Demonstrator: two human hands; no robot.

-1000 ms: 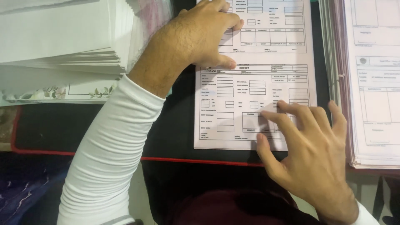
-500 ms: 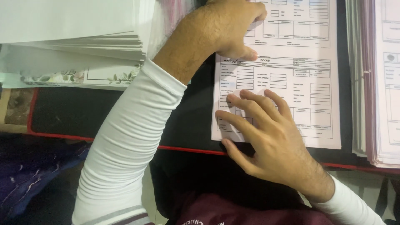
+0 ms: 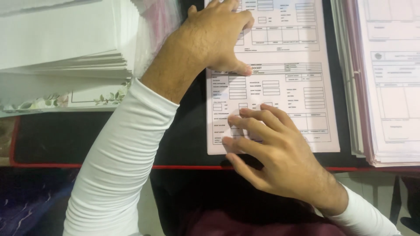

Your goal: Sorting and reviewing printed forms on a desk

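Left hand [image 3: 218, 37] flat and spread on the upper half of a pale pink printed form [image 3: 280, 83], thumb pressed at mid-sheet. Right hand [image 3: 271, 148] spread too, fingertips [image 3: 245, 112] pressing the form's lower left corner, gripping nothing. Form lying on a black mat with red edging [image 3: 87, 135] on the worktop, between a white paper stack [image 3: 65, 39] and a pink form stack [image 3: 385, 87].

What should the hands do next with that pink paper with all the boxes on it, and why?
Probably the right hand should pinch up the near left corner of the pink form. Its fingertips already lie spread flat on that corner, while the left hand presses down the sheet's upper part, so the paper seems steadied for lifting one sheet free.
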